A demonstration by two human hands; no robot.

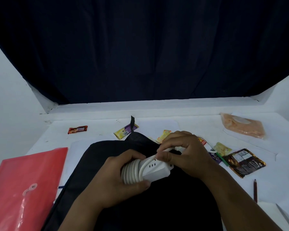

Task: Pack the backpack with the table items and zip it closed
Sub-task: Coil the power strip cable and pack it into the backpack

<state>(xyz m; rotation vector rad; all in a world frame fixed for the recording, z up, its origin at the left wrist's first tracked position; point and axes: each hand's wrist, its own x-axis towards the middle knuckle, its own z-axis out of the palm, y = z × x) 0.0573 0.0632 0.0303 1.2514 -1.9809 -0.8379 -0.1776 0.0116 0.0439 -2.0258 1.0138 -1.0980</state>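
The flat black fabric backpack [107, 164] lies at the bench's near edge, and I work above it. The white plastic power strip [154, 169] sits in my left hand [117, 177], that grip clenched around the coiled white cord [132, 172]. My right hand [183, 150] pinches the cord's loose end. I should keep the wraps tight and tuck the end before packing.

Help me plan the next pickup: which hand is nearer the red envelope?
Left. The left hand grips the power strip beside the red envelope; the right hand lies farther right.
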